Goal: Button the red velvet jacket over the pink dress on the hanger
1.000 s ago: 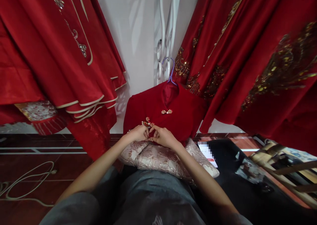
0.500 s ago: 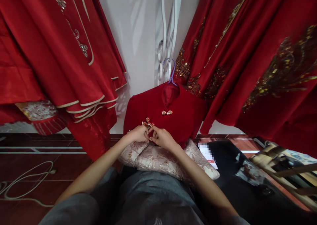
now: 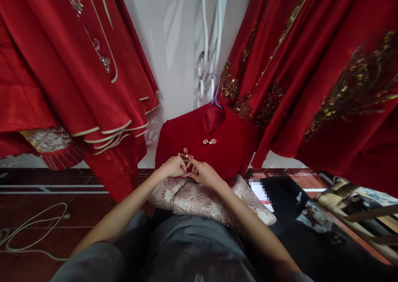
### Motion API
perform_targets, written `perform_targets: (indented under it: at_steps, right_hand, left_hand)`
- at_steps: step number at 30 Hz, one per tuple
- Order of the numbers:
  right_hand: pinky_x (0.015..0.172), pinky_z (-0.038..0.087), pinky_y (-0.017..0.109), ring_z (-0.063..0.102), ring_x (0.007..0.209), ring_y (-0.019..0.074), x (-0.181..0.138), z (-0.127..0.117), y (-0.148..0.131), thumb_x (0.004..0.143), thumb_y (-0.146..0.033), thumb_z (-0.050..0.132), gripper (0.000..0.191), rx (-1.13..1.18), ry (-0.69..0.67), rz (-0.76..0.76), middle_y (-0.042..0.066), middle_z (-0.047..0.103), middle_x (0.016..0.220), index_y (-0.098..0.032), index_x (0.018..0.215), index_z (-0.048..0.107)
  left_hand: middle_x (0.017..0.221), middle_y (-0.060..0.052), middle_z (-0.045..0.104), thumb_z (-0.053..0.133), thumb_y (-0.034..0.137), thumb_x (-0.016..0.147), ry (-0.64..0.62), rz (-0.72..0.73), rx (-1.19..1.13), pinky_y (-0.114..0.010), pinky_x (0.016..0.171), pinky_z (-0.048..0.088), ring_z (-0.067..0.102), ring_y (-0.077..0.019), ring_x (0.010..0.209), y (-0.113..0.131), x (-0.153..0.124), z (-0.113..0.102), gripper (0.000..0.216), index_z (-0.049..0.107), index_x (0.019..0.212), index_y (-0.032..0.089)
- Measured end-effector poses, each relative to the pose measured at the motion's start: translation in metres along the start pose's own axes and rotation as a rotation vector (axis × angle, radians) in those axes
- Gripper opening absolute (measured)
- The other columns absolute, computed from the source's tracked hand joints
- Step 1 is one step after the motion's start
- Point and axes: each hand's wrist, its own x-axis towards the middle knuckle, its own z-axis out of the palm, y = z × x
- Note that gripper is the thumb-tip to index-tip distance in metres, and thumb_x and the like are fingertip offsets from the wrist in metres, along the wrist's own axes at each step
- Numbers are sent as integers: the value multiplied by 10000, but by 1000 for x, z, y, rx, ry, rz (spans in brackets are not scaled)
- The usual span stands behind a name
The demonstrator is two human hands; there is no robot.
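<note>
A dark red garment point(image 3: 180, 133) with a stand collar hangs from a purple hanger point(image 3: 216, 85) in front of me. Gold, pearl-like clasps sit on it: one clasp point(image 3: 209, 141) below the collar and a larger jewelled ornament point(image 3: 185, 154) lower down. Just under that ornament, my left hand point(image 3: 174, 167) is closed with its fingertips on the cloth. Facing it, my right hand point(image 3: 203, 173) has thumb and forefinger curled together near a small beaded bit. What lies between those fingertips is too small to make out. Both wrists rest over a pinkish patterned cushion point(image 3: 199, 199) on my lap.
Red embroidered gowns hang at the left point(image 3: 62, 66) and right point(image 3: 311, 87). A black surface point(image 3: 289, 211) at my right bears a white card point(image 3: 261, 195) and a clear plastic bag point(image 3: 314, 218). A pale cable point(image 3: 37, 228) lies coiled on the floor tiles.
My fingers shift slightly below the jewelled ornament, and the left fingertips bend a little lower. The garment and the cushion stay put.
</note>
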Motion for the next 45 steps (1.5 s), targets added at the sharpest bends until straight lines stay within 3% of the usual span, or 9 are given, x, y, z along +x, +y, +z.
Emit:
perform_targets:
  at_steps: [7, 11, 14, 18, 22, 28, 32, 38, 45]
  right_hand:
    - [620, 358, 209, 610, 768, 140, -2, -3, -12, 824, -151, 558, 296, -105, -22, 62, 30, 663, 918, -220, 1112, 545]
    - [715, 419, 262, 642, 919, 212, -12, -16, -23, 839, -195, 551, 454, -196, -140, 101, 100, 660, 1081, -204, 1286, 477]
    - [807, 460, 317, 634, 1006, 251, -23, -38, -30, 823, -242, 602, 644, -155, -212, 94, 142, 642, 1152, -185, 1418, 362]
    - [889, 476, 345, 619, 1051, 226, -34, -70, -31, 853, -285, 599, 579, -26, -133, 28, 118, 640, 1175, -212, 1394, 407]
    - [894, 492, 351, 631, 1016, 208, -37, -83, -26, 854, -295, 610, 559, 16, -94, 25, 114, 641, 1177, -208, 1377, 432]
    - [826, 501, 304, 657, 935, 205, -30, -68, -18, 834, -274, 634, 368, -37, -205, 85, 122, 692, 1034, -135, 1172, 603]
    - [776, 489, 256, 671, 888, 184, -20, -47, -6, 816, -261, 645, 369, -54, -261, 114, 103, 710, 995, -143, 1163, 613]
    - [671, 456, 214, 679, 809, 157, -8, -23, 6, 830, -291, 621, 266, -34, -266, 119, 62, 729, 920, -172, 1068, 626]
    - [628, 422, 209, 676, 772, 153, -7, -22, -2, 837, -275, 602, 167, -62, -236, 148, 47, 733, 858, -179, 972, 625]
  left_hand:
    - [747, 9, 707, 688, 194, 647, -32, 24, 62, -216, 625, 398, 623, -151, 716, -5, 3, 1, 140, 740, 776, 203]
    - [928, -41, 699, 740, 168, 574, -141, 67, 144, -223, 667, 424, 619, -186, 822, -3, -4, -5, 405, 695, 976, 160]
    - [949, -46, 686, 783, 220, 539, -111, 52, 167, -239, 687, 424, 614, -204, 836, 3, -17, -22, 579, 640, 1096, 156]
    - [893, -12, 682, 782, 309, 570, -79, 55, 134, -227, 649, 402, 612, -171, 753, 6, -29, -41, 514, 652, 1053, 192]
    - [902, -8, 695, 762, 316, 613, -95, 76, 165, -226, 651, 391, 618, -165, 766, 7, -26, -38, 452, 666, 1042, 210]
    - [842, 20, 711, 732, 295, 658, 1, 21, 197, -222, 620, 368, 630, -154, 782, 16, -16, -14, 215, 692, 862, 242]
    - [807, 19, 717, 742, 260, 642, 30, -3, 199, -229, 594, 366, 636, -155, 752, 18, -14, -4, 175, 685, 805, 228]
    - [763, 9, 721, 744, 207, 644, 47, 4, 151, -205, 612, 400, 651, -136, 734, 15, -9, 1, 122, 680, 748, 201]
    - [728, -16, 718, 741, 198, 637, 30, -10, 105, -226, 617, 421, 665, -167, 728, 18, -8, -1, 67, 679, 662, 195]
